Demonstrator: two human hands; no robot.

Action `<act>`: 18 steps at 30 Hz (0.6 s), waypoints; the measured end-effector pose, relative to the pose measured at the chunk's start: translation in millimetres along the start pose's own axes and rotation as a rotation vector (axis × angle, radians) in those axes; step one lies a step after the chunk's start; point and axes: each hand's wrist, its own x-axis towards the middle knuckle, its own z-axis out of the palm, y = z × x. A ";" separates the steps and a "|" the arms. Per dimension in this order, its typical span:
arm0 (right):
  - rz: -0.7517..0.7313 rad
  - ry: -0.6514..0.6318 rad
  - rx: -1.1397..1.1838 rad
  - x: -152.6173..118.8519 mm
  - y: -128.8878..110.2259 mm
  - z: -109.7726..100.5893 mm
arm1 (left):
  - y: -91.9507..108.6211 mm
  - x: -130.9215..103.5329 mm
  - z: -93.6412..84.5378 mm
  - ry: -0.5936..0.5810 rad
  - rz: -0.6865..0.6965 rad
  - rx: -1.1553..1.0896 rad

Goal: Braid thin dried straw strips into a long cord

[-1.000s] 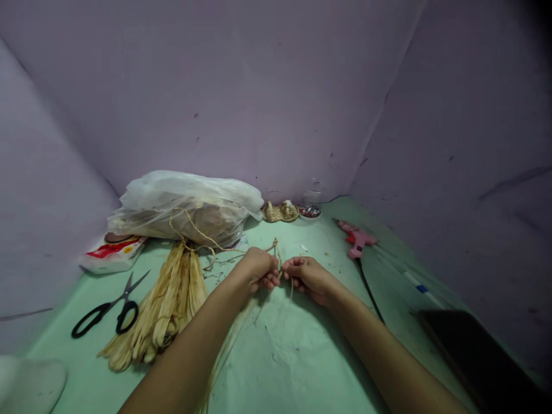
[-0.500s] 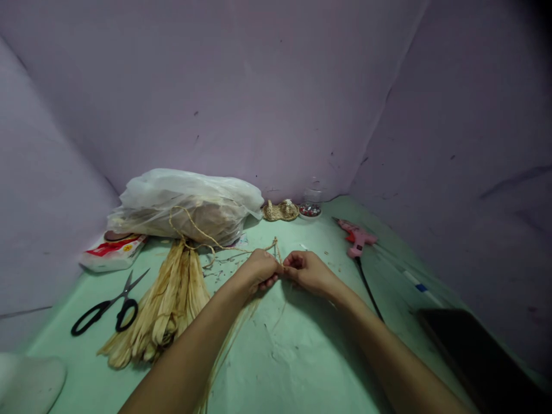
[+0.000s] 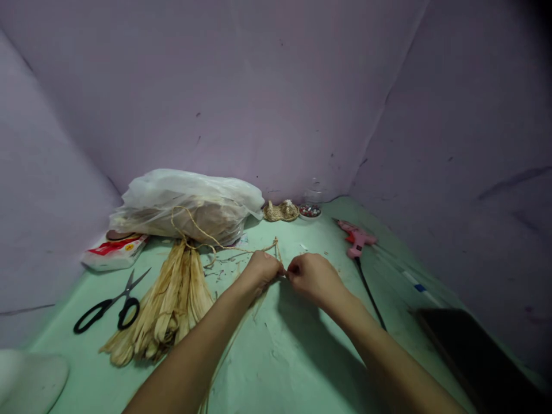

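My left hand (image 3: 264, 270) is closed around thin tan fibre strands, whose loose ends trail down beneath the forearm. Close to its right, my right hand (image 3: 311, 277) pinches the same fibre near the left fingertips. From the hands a twisted fibre cord (image 3: 235, 248) rises to a small peak and runs left, looping over a bundle of dried tan fibre strips (image 3: 172, 310). The exact point where the right fingers meet the strand is small and partly hidden.
Black-handled scissors (image 3: 112, 302) lie left of the bundle. Behind are a plastic bag (image 3: 190, 201), a red and white packet (image 3: 116, 253), a woven piece (image 3: 281, 211) and a bead dish (image 3: 310, 212). A pink glue gun (image 3: 357, 237) and dark flat object (image 3: 474, 356) are right.
My right hand has turned over, its back now facing up and its fingers more curled. My left hand has barely moved and still holds the strands.
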 end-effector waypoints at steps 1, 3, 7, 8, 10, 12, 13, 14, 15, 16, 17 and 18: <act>-0.001 -0.019 0.004 -2.1 -2.4 -1.8 | 1.1 -1.1 0.0 -0.005 -0.025 -0.013; -0.001 -0.044 -0.003 -5.9 -7.5 -3.8 | 2.9 -2.2 -0.5 -0.020 -0.073 -0.040; -0.006 -0.054 -0.047 -11.2 -17.6 0.7 | 4.9 -1.4 -2.8 -0.071 -0.137 -0.076; -0.016 -0.053 -0.054 -12.0 -19.7 3.0 | 5.1 -1.5 -3.3 -0.084 -0.147 -0.076; -0.049 -0.055 -0.051 -13.4 -22.2 6.7 | 5.4 -2.5 -3.9 -0.099 -0.150 -0.063; -0.106 -0.083 -0.015 -14.1 -21.0 6.4 | 5.4 -4.2 -4.5 -0.105 -0.133 -0.040; -0.145 -0.132 0.028 -13.9 -18.5 4.1 | 5.5 -4.9 -5.1 -0.110 -0.122 -0.028; -0.174 -0.203 0.088 -13.0 -14.6 0.4 | 5.5 -5.5 -5.8 -0.118 -0.110 -0.017; -0.188 -0.282 0.166 -11.4 -9.6 -4.2 | 5.5 -5.7 -6.8 -0.129 -0.100 -0.008; -0.171 -0.362 0.264 -8.9 -3.8 -9.3 | 5.4 -5.6 -7.9 -0.142 -0.092 -0.001; -0.090 -0.396 0.358 -5.7 2.1 -14.2 | 5.3 -5.1 -9.1 -0.157 -0.087 0.005; 0.015 -0.341 0.459 -1.9 7.6 -18.4 | 5.2 -4.4 -10.1 -0.170 -0.083 0.009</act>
